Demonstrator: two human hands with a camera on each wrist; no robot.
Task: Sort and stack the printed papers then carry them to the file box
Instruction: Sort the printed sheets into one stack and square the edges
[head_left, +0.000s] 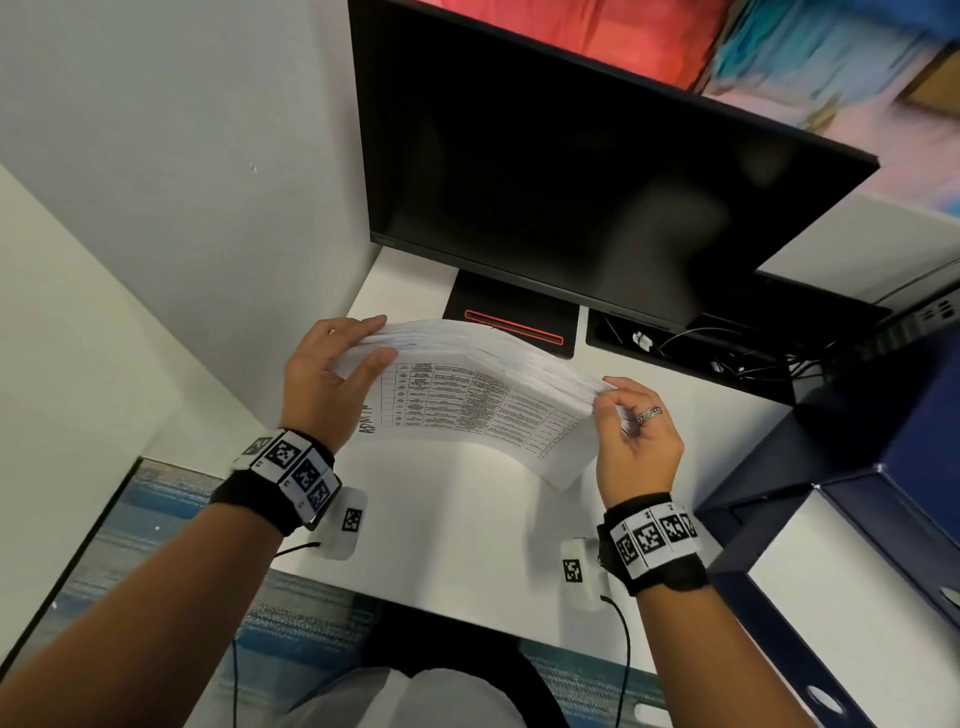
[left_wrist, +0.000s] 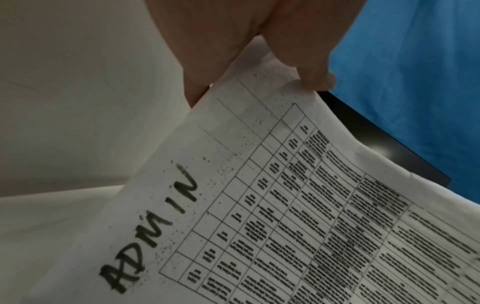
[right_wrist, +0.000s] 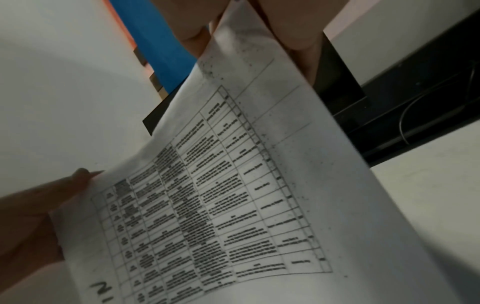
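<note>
A stack of printed papers (head_left: 467, 395) arches above the white desk (head_left: 457, 519), its facing sheet showing a table and the handwritten word ADMIN (left_wrist: 148, 228). My left hand (head_left: 332, 364) grips the stack's left end, thumb on the printed face and fingers over the far side. My right hand (head_left: 631, 431), wearing a ring, pinches the right end between thumb and fingers. The left wrist view shows the sheet (left_wrist: 298, 216) hanging from my fingers (left_wrist: 309, 61). In the right wrist view the same table page (right_wrist: 233, 195) fills the middle. A dark blue file box (head_left: 857, 519) stands open at the right.
A black monitor (head_left: 597, 182) on its stand (head_left: 514, 317) rises just behind the papers. Cables lie in a black tray (head_left: 727, 353) at the back right. A white wall (head_left: 182, 182) closes the left side. The desk's front edge is near my lap.
</note>
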